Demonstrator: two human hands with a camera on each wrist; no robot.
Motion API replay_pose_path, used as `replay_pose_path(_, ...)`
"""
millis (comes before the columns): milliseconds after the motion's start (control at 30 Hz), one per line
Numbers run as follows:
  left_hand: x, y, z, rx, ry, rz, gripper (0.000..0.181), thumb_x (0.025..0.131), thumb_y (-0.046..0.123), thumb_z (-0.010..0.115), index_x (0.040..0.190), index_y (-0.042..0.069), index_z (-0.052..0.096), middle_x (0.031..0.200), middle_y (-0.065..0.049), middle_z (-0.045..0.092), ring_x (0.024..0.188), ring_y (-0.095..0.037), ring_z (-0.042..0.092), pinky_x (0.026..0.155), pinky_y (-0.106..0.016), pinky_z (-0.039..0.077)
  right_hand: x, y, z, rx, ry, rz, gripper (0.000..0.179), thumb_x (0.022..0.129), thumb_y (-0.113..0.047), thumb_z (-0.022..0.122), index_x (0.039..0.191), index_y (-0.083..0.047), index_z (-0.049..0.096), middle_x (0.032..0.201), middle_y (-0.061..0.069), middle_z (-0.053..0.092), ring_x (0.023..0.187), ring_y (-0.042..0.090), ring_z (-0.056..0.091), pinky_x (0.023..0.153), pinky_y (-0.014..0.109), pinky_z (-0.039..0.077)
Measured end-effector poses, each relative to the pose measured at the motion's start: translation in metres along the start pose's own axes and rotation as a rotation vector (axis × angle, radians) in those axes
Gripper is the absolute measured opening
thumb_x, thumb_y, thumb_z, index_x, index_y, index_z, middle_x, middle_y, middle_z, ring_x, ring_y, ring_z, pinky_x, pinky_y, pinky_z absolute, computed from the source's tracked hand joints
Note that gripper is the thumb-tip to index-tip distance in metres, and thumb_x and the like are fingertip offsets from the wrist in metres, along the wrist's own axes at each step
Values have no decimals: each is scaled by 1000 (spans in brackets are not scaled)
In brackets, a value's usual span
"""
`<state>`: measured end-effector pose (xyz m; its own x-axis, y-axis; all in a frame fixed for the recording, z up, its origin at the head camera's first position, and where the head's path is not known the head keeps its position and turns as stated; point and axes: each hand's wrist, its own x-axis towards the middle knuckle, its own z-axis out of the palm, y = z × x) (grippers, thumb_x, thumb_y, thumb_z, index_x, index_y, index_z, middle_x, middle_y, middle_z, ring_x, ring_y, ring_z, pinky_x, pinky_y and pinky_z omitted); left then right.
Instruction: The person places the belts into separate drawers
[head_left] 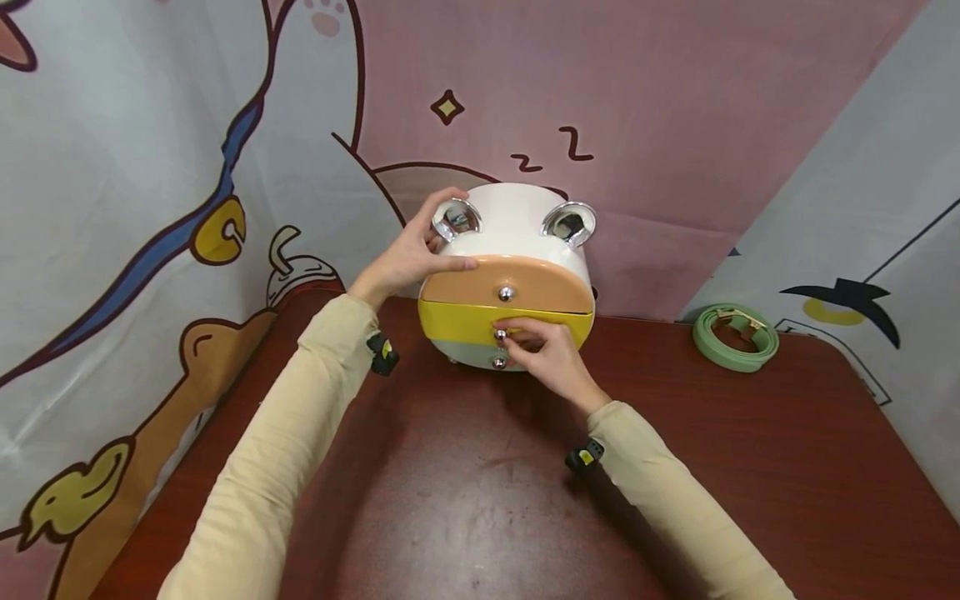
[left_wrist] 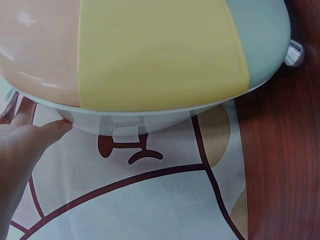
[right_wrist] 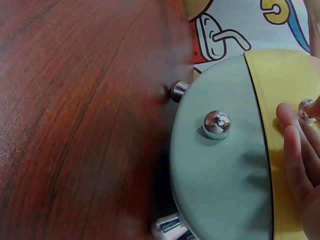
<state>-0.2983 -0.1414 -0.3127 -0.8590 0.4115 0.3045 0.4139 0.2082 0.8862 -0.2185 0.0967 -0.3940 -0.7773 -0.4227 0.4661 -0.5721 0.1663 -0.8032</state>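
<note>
A small rounded drawer cabinet (head_left: 517, 237) in white, with two chrome ears, stands upright at the back of the table. Its front has an orange drawer (head_left: 465, 287), a yellow drawer (head_left: 453, 323) and a pale green drawer (right_wrist: 220, 170), each with a round chrome knob. My left hand (head_left: 408, 254) grips the cabinet's upper left side, thumb at the top edge of the orange front and fingers around the left ear (head_left: 456, 218). With thumb and fingertips, my right hand (head_left: 551, 358) pinches the yellow drawer's knob (head_left: 500, 334). The green drawer's knob (right_wrist: 217, 124) sits just below that hand.
A coiled light green belt (head_left: 735, 337) lies at the table's back right. Behind the cabinet hangs a printed cartoon cloth (head_left: 637, 167). The dark red-brown table (head_left: 465, 500) stretches out in front, below both forearms.
</note>
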Motion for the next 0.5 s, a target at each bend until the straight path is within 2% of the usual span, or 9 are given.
replay_pose_path(33, 0, 0, 0, -5, -3, 1, 90, 77, 5, 81, 147, 27, 29, 73, -6, 25, 55, -15, 20, 52, -26, 22, 0, 0, 0, -1, 1, -1, 23, 86, 13, 62, 108, 13, 66, 98, 26, 68, 78, 45, 66, 63, 25, 54)
replay_pose_path(200, 0, 0, 0, -12, -3, -3, 87, 78, 5, 81, 146, 28, 31, 74, -7, 27, 55, -13, 21, 52, -26, 23, 2, -1, 0, -16, 6, -4, 22, 86, 13, 63, 108, 11, 67, 96, 26, 68, 78, 44, 66, 63, 26, 54)
replay_pose_path(333, -1, 1, 1, -28, -9, -20, 87, 78, 7, 81, 144, 33, 31, 71, -7, 35, 52, -13, 30, 50, -25, 31, 2, -1, 0, -6, 5, 4, 22, 86, 13, 63, 108, 11, 67, 96, 26, 68, 78, 45, 66, 63, 23, 53)
replay_pose_path(433, 0, 1, 2, -50, -20, -36, 88, 78, 5, 80, 144, 33, 29, 82, -12, 48, 52, -14, 37, 51, -27, 38, 2, -1, 0, 5, 2, 15, 22, 86, 12, 63, 108, 12, 67, 97, 26, 68, 78, 45, 66, 63, 21, 53)
replay_pose_path(500, 0, 1, 2, -50, -21, -43, 89, 78, 4, 80, 144, 33, 29, 79, -13, 47, 52, -14, 37, 51, -27, 38, 2, -2, 0, -5, 2, 17, 22, 86, 12, 63, 108, 12, 67, 98, 25, 68, 79, 44, 66, 63, 22, 53)
